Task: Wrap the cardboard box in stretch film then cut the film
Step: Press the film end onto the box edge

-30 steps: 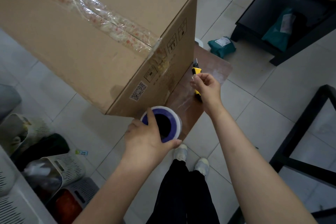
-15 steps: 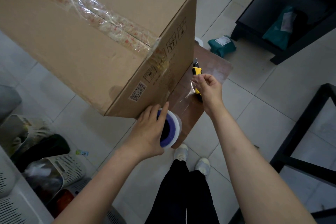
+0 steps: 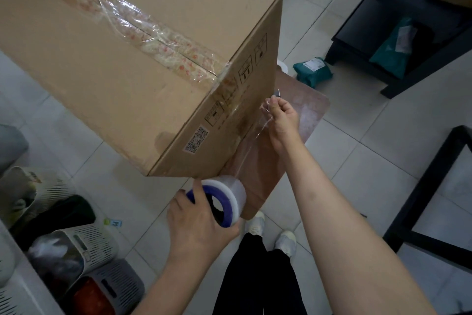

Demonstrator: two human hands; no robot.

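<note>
A large cardboard box (image 3: 132, 66) stands on a small brown table (image 3: 309, 107), with crumpled clear film along its top seam. My left hand (image 3: 196, 222) grips a roll of stretch film (image 3: 224, 199) with a blue core, held just below the box's near bottom corner. A clear strip of film (image 3: 251, 146) runs from the roll up to my right hand (image 3: 282, 115), which pinches its free end beside the box's right face. Behind that hand, only the dark tip of a utility knife (image 3: 277, 92) shows on the table.
White and grey slotted baskets (image 3: 84, 245) with clutter sit at lower left. A green parcel (image 3: 313, 70) lies on the tiled floor beyond the table. A black shelf unit (image 3: 398, 23) stands at upper right, a black frame (image 3: 431, 187) at right. My feet (image 3: 270, 233) are below the table.
My left hand turned the roll and shifted its grip onto the end. My right hand pulled the film end away from the roll, drawing out a longer strip and covering the yellow knife.
</note>
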